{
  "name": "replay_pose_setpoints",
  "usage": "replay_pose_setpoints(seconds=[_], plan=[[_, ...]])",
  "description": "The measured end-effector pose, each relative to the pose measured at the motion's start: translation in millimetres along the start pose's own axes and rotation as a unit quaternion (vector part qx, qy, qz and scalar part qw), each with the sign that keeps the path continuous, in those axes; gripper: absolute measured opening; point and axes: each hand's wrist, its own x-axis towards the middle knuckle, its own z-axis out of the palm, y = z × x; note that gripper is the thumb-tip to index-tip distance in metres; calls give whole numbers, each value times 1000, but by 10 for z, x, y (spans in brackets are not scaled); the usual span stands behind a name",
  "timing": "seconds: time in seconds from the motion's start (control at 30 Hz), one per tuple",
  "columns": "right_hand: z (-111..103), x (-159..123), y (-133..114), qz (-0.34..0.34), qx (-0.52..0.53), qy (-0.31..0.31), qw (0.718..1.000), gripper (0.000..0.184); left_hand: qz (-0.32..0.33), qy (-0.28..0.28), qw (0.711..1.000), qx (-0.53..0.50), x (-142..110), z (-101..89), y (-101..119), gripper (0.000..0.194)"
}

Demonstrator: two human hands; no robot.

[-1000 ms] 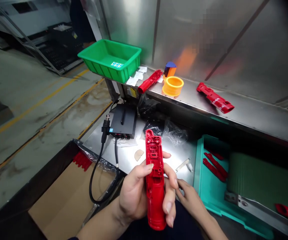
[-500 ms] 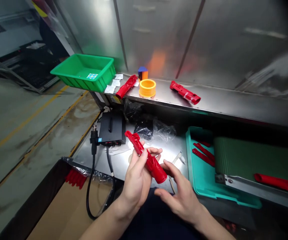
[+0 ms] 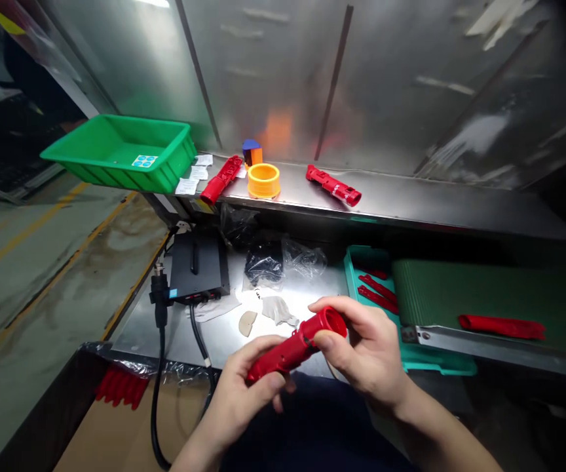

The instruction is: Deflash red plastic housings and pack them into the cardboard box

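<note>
Over steel bench (image 3: 140,321) — left hand (image 3: 244,400), right hand (image 3: 366,347) gripping red housing (image 3: 295,347); teal tray (image 3: 435,364) right, black box (image 3: 199,269) left

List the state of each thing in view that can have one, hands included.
Left hand, gripping the narrow end of the red plastic housing
Right hand, gripping the housing's open wide end
Green plastic tray, sticker inside
Orange ring, lying flat on the steel shelf
Teal tray, holding red strips
Clear plastic bag, crumpled
Green belt, red part lying on it
</note>
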Motion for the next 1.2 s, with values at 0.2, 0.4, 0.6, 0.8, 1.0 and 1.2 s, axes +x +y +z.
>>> replay_pose_setpoints(seconds=[0.2, 0.4, 0.6, 0.8, 1.0, 1.2], plan=[[-15, 43, -10, -30, 25, -48, 998, 36, 160, 87, 950, 254, -163, -55, -24, 23], [-48, -45, 111, -16, 58, -37, 998, 41, 334, 125, 861, 363, -181, -59, 174, 46], [-60, -56, 220, 3, 76, -22, 997, 44, 367, 142, 832, 391, -93, -51, 216, 47], [-106, -18, 257, -27, 47, -5, 999, 44, 374, 128, 832, 390, 28, -52, 245, 46], [-144, 78, 136, -40, 46, 10, 998, 50, 223, 43, 933, 278, 126, -6, 219, 15], [-154, 226, 130, 19, 162, -9, 987, 36, -3, -19, 999, 50, 180, 98, 63, 44]])
